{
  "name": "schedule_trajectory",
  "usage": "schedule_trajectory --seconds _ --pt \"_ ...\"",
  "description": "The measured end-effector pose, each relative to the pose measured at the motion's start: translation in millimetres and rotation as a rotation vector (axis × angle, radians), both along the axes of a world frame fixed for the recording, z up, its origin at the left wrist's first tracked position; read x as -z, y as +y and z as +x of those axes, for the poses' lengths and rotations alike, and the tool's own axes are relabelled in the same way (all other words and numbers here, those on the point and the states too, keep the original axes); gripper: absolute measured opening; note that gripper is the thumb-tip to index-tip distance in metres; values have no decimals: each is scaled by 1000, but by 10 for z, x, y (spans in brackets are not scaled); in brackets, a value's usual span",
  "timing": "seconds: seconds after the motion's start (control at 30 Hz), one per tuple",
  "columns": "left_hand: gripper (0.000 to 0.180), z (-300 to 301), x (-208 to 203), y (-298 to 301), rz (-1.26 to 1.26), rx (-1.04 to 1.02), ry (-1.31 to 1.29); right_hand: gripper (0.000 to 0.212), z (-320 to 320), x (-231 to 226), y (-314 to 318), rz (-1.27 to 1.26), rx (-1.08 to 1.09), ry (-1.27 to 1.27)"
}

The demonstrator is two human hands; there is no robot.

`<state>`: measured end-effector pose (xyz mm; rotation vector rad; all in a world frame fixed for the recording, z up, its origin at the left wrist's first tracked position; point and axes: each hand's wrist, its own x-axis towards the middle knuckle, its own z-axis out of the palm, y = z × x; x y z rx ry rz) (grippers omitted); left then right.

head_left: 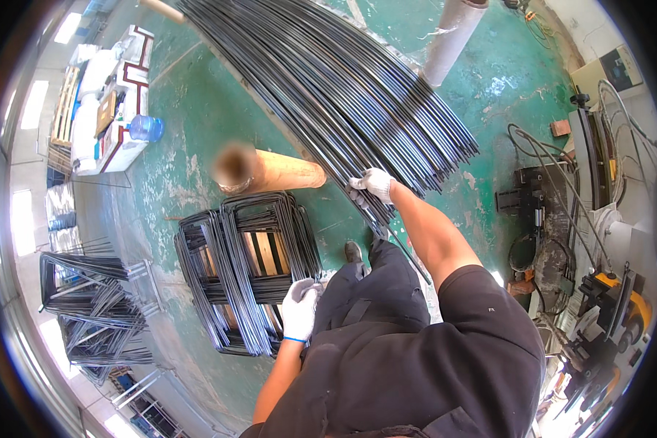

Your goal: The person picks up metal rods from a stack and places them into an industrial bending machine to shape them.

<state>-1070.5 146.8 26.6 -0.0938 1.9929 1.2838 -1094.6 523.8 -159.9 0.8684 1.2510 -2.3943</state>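
Note:
A long bundle of dark metal rods stretches from the far left toward the right, its ends fanned out. At its near edge my right hand, in a white glove, is closed around a rod whose end reaches back past my legs. My left hand, also gloved in white with a blue cuff edge, hangs by my left thigh with its fingers loosely bent and nothing visible in them. Beside it lies a stack of bent rectangular metal frames, with wooden slats showing through the gaps.
A brown cardboard tube stands between rods and frames. A pale tube rises at the far right. More frames are heaped at left. Machinery with cables lines the right side. A blue water jug sits by white boxes.

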Motion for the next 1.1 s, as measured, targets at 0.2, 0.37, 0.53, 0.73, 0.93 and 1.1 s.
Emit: schedule_trajectory --seconds 0.2,0.37,0.53,0.73,0.93,1.1 --pt "28 -17 42 -16 45 38 -85 51 15 -261 70 1138 -219 -388" --pt "26 -94 68 67 15 147 -39 22 98 463 88 1438 -79 -506" --pt "27 -103 118 3 0 223 -7 18 79 699 72 1311 -133 -474" --pt "28 -262 330 -158 6 208 -86 55 48 231 19 1037 -87 -347" --pt "25 -522 310 193 117 306 -102 60 179 -871 -293 1053 -259 -372" --pt "27 -879 746 660 254 286 -378 54 1665 -1288 -1167 1090 -249 -532"
